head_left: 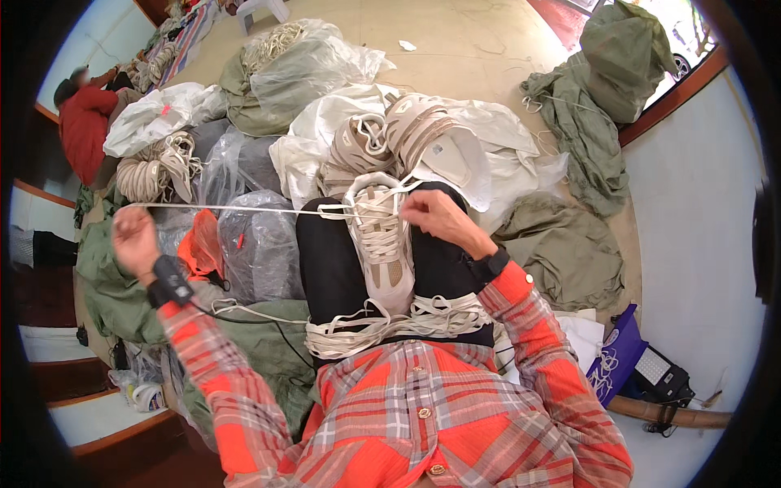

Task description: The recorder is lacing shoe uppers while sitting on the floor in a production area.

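A beige and white lace-up shoe [379, 232] rests between my thighs, its toe toward me. From its upper eyelets a white shoelace [244, 209] stretches taut to the left. My left hand [136, 241] is closed on that lace, well out from the shoe. Beside the right row of eyelets, my right hand [442, 215] has its fingers pinched together; what lies between the fingertips is hidden. Two bundles of loose white laces [350, 333] lie across my lap. Just beyond my knees are nested stacks of similar shoe uppers [431, 134].
Clear plastic bags [260, 252] and an orange piece [203, 244] lie at left, with another shoe stack [154, 171] behind. Green sacks [569, 244] lie at right. A purple bag [614, 354] stands near the right wall. A person in red [85, 126] sits far left.
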The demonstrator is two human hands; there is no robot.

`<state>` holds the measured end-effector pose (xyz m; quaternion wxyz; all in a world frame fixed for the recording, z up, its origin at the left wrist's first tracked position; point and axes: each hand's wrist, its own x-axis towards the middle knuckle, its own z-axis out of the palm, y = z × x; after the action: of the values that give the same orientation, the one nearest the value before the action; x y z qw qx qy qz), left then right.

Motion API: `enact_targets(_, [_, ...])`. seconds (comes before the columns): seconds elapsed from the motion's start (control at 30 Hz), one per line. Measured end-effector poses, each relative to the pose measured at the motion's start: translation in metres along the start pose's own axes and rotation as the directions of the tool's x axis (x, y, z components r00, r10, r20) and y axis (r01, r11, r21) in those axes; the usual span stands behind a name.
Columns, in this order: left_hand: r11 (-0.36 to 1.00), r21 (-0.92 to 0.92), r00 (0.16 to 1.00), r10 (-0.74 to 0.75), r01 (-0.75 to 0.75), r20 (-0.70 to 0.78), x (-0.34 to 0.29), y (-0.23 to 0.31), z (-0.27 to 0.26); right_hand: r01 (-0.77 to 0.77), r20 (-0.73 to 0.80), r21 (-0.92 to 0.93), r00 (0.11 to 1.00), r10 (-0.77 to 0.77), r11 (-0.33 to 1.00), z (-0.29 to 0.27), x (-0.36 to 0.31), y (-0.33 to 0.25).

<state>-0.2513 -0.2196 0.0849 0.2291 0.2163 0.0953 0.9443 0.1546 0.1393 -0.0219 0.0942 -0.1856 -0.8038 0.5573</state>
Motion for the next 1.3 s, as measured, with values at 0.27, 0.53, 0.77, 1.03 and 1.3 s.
enact_targets(0.27, [0.853,0.511,0.940,0.082,0.105,-0.330,-0.023,-0.024,0.042,-0.056,0.053,0.029,0.997,0.054,0.998,0.027,0.017,-0.020])
enact_targets(0.53, [-0.509,0.853,0.971,-0.238,-0.113,-0.013,-0.120,-0.197,0.021,0.255,0.337,-0.242,0.927,-0.165,0.936,0.083,-0.035,-0.026])
enact_targets(0.77, [-0.365,0.586,0.643,-0.665,-0.723,0.379,-0.151,-0.309,0.030,0.025,0.017,-0.187,1.000,-0.022,0.982,0.030,-0.051,-0.009])
enact_targets(1.03, [-0.294,0.935,0.741,-0.669,-0.198,-0.053,-0.128,-0.331,0.040,-0.205,-0.080,-0.011,0.976,0.204,0.979,0.014,-0.050,-0.005])
enact_targets(1.3, [-0.480,0.832,0.754,-0.645,-0.279,-0.120,-0.129,-0.334,0.036,-0.018,-0.300,0.034,0.953,0.028,0.999,0.033,-0.018,0.020])
